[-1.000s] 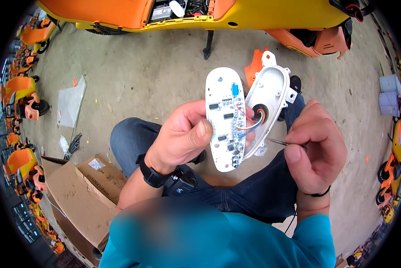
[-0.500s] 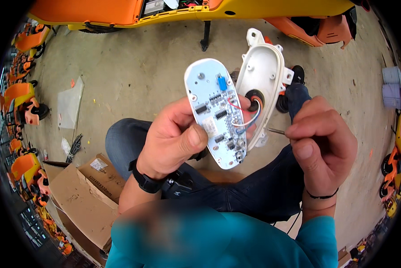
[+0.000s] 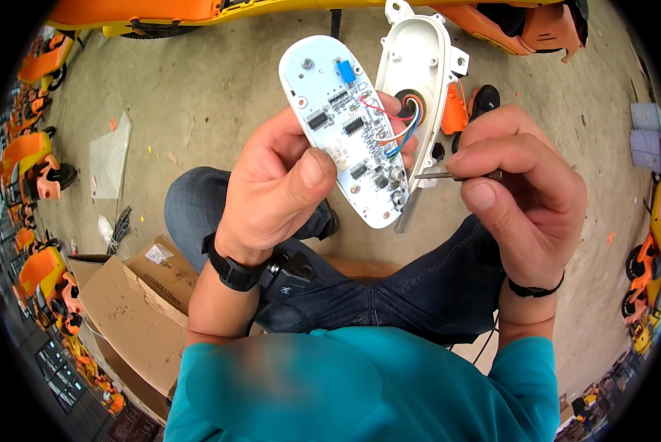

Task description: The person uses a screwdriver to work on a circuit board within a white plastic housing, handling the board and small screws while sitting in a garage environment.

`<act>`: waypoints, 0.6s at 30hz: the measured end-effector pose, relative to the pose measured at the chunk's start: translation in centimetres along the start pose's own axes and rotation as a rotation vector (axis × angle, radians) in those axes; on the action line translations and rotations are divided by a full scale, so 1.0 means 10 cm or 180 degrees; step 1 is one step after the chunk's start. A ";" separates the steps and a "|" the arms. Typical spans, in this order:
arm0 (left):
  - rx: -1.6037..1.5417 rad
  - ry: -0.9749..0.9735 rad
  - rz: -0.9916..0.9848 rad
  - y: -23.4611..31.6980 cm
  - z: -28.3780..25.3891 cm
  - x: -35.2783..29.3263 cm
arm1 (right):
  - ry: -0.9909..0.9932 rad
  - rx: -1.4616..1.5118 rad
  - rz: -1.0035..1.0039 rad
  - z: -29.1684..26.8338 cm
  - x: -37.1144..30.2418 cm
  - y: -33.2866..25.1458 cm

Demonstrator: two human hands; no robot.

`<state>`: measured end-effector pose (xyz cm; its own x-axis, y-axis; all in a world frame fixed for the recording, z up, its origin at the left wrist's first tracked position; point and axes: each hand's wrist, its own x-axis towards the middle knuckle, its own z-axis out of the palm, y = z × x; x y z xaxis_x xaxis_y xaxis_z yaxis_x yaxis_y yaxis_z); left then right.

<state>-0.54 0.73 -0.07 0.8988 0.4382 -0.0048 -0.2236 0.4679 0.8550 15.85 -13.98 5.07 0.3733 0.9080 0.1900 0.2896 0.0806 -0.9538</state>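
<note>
My left hand (image 3: pixel 268 188) grips an oval white circuit board (image 3: pixel 319 85), thumb on its face and fingers behind it. Chips, a blue component and several solder points show on the board. Behind and to its right is a white plastic housing (image 3: pixel 417 62), open side toward me. Red, white, orange and blue wires (image 3: pixel 414 121) run from a dark round opening in the housing to the board's right side. My right hand (image 3: pixel 526 191) pinches a slim metal rod-like tool (image 3: pixel 437 176). Its tip lies close to the board's lower right edge; whether it touches I cannot tell.
Yellow and orange vehicle bodywork (image 3: pixel 271 9) crosses the far side. A cardboard box (image 3: pixel 128 317) stands at my left, near a cable bundle (image 3: pixel 120 228) and a pale flat sheet (image 3: pixel 109 158). A dark shoe (image 3: pixel 485 100) is behind the housing. Small orange vehicles line both sides.
The board and housing have moved up and slightly left in the picture, with both hands. The tool in my right hand now points left, its tip nearer the board's edge.
</note>
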 end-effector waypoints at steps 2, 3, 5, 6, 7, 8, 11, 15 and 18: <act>0.0008 0.0035 -0.0004 0.00 0.00 -0.01 | 0.0004 -0.0049 0.0037 0.01 0.00 0.00; 0.0025 0.0032 0.0001 0.00 -0.01 -0.01 | 0.0000 -0.0039 0.0049 0.01 0.00 0.01; 0.0034 0.0033 0.0005 0.00 -0.01 -0.01 | -0.0008 0.0040 0.0095 0.02 -0.01 0.01; 0.0026 0.0037 0.0004 0.00 -0.01 -0.01 | -0.0024 0.0063 0.0107 0.03 -0.01 0.01; 0.0018 0.0040 0.0003 0.00 -0.01 -0.01 | -0.0042 0.0087 0.0118 0.03 -0.01 0.01; -0.0008 0.0028 -0.0009 0.00 -0.01 -0.01 | -0.0065 0.0062 0.0109 0.03 0.00 0.02; -0.0061 0.0001 -0.0045 0.01 0.00 0.00 | -0.0092 0.0024 0.0107 0.02 0.00 0.03; -0.0068 -0.0010 -0.0059 0.01 -0.01 0.00 | -0.0084 0.0003 0.0111 0.03 -0.01 0.03; -0.0115 -0.0027 -0.0033 0.01 -0.01 0.00 | -0.0078 -0.0084 0.0067 0.03 -0.01 0.02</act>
<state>-0.61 0.85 -0.02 0.9044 0.4267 -0.0091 -0.2275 0.5000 0.8356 15.65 -13.95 4.78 0.3580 0.9192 0.1639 0.3052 0.0507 -0.9509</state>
